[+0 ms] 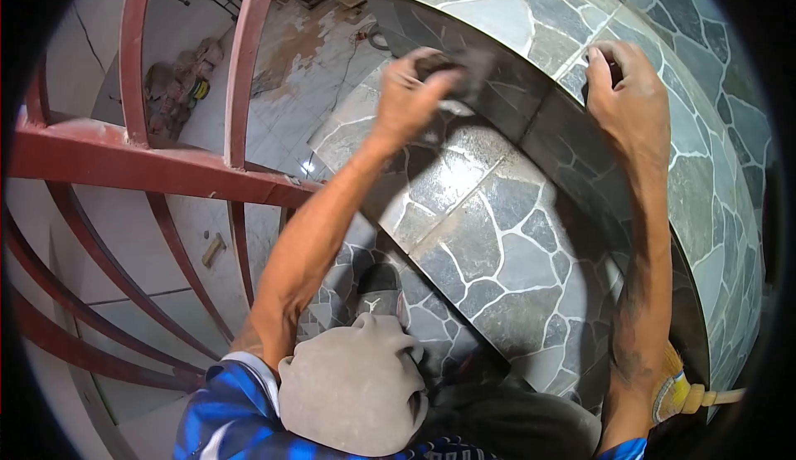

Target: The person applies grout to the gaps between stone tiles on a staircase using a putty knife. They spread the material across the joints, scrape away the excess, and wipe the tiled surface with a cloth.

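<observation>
My left hand (414, 91) is raised over the stair near the dark glossy riser (514, 87). Its fingers curl around something dark, blurred by motion, that I cannot make out. At the edge of the upper tread (531, 12), my right hand (626, 82) is closed, thumb and fingers pinched together around something dark and small at the joint between tiles. Below both hands lies the lower tread (497, 236), patterned like grey stone with white lines, with a wet-looking shine.
A red metal railing (166, 165) runs along the left. A straw brush (676, 394) with a wooden handle lies by my right forearm. My shoe (380, 282) stands on a lower step. Bags and debris lie on the floor far below.
</observation>
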Available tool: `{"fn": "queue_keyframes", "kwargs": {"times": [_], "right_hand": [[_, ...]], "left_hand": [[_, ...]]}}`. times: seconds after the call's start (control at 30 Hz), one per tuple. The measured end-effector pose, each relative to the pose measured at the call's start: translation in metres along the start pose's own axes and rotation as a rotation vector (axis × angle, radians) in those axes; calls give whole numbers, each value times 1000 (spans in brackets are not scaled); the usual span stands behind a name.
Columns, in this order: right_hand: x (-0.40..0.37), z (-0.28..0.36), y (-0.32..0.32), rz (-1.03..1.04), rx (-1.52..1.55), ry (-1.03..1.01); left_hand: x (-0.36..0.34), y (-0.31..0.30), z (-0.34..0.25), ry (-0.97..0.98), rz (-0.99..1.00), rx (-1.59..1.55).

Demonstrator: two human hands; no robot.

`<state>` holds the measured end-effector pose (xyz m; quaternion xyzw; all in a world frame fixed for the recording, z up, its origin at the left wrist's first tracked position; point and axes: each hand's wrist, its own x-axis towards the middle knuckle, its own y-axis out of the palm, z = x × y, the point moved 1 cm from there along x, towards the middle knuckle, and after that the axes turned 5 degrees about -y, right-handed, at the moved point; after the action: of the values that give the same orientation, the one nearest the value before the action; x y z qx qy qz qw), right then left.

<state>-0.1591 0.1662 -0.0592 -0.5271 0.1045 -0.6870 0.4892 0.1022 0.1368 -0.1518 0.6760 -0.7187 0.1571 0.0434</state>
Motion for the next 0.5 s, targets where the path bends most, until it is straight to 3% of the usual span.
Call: {"fn": "queue_keyframes", "kwargs": {"times": [0.2,0.37,0.5], "right_hand": [[2,-1,0,-27,-15,-21],[1,1,0,-25,3,-23],[-1,0,2,-23,-7,-13]], "left_hand": [[57,-88,52,14,-419,-216],[-5,9,-22,76,-338,-40],[-36,51,-30,343,-242,396]]}}
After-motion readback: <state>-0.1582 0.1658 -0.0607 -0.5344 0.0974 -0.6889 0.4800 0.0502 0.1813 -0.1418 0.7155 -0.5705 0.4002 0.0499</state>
